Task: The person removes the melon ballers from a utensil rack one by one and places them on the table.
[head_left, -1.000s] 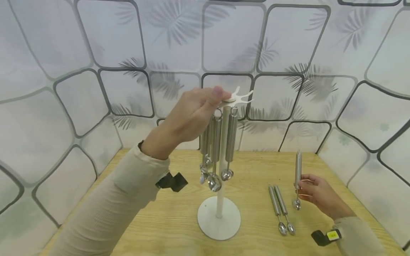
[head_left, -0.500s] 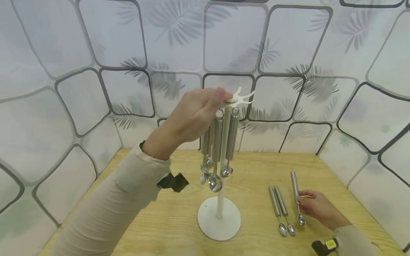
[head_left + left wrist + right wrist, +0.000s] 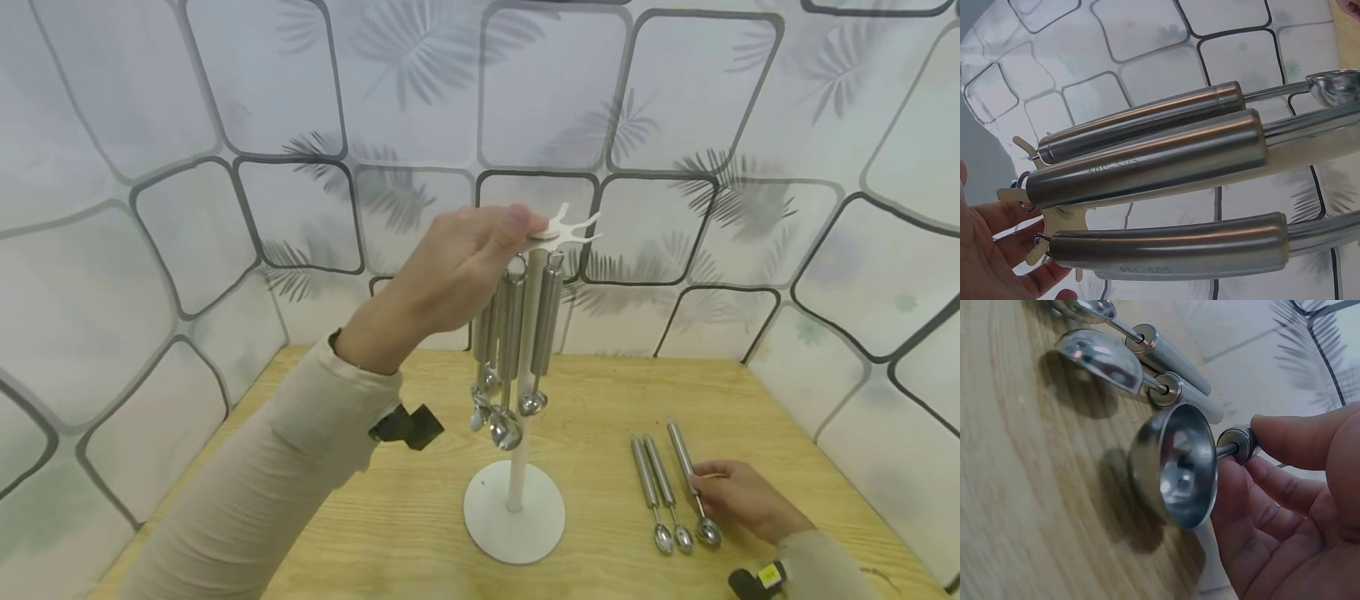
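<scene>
A white rack with a round base, a post and a star of hooks on top stands mid-table. My left hand holds the rack's top, thumb and fingers at its hub. Several steel scoops hang by rings below it; the left wrist view shows three handles close up. My right hand pinches another scoop near the lower end of its handle, at the right of the table. Its round bowl faces the right wrist camera. Beside it, to the left, lie two similar scoops, handles pointing away.
The wooden table meets a patterned cloth wall at the back and both sides. A black wrist mount sticks out from the left sleeve, and another from the right.
My right hand has lowered the scoop, its handle tilting down and left, alongside the two lying scoops. The left hand stays at the rack's top; the hanging scoops have shifted slightly.
</scene>
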`<state>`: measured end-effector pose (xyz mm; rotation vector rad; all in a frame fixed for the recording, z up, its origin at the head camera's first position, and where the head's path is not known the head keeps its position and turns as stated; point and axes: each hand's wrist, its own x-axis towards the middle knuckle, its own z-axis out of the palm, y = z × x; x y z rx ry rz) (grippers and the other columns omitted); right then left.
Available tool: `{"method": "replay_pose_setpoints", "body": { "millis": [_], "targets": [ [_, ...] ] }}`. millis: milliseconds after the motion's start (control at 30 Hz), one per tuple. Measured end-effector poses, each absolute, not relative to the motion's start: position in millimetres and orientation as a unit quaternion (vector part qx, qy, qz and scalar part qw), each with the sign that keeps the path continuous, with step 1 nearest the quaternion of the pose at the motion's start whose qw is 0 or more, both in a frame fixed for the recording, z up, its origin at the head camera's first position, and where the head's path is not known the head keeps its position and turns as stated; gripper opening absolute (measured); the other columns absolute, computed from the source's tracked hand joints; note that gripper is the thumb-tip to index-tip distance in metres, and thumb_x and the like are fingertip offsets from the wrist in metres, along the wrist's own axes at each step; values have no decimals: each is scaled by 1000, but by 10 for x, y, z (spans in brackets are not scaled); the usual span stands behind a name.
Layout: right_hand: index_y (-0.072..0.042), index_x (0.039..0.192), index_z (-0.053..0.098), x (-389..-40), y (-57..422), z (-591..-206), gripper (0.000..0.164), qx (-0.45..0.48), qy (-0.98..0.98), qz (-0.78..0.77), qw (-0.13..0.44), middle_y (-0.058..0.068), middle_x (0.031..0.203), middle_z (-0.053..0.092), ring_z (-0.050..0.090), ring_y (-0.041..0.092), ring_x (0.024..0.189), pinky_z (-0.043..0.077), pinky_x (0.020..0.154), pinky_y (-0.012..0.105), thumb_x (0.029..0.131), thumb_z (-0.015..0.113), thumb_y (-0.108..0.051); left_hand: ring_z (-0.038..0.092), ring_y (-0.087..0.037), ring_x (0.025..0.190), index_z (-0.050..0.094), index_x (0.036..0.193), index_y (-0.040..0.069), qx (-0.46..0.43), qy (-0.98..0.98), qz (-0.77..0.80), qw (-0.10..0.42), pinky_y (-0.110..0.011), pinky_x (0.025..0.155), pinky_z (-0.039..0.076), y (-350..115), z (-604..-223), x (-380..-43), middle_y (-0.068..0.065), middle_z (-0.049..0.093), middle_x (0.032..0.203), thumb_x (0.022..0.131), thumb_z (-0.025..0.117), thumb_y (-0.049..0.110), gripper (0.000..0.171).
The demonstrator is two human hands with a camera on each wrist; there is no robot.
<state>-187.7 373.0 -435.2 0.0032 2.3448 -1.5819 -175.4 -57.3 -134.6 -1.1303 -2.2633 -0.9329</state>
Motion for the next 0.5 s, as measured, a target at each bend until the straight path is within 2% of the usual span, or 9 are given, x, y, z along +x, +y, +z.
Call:
{"method": "replay_pose_setpoints", "body": {
  "millis": [500],
  "targets": [
    [22, 119, 47, -1905, 3689, -4377, 44, 42, 835, -524, 163, 10, 91, 61, 60, 18, 77, 55, 69, 29, 95, 59, -13, 56, -16, 118, 64, 125, 4, -406, -819, -339, 222, -28, 102, 38, -557, -1354, -1746, -6, 63, 127, 106, 27, 22, 45]
  ]
}}
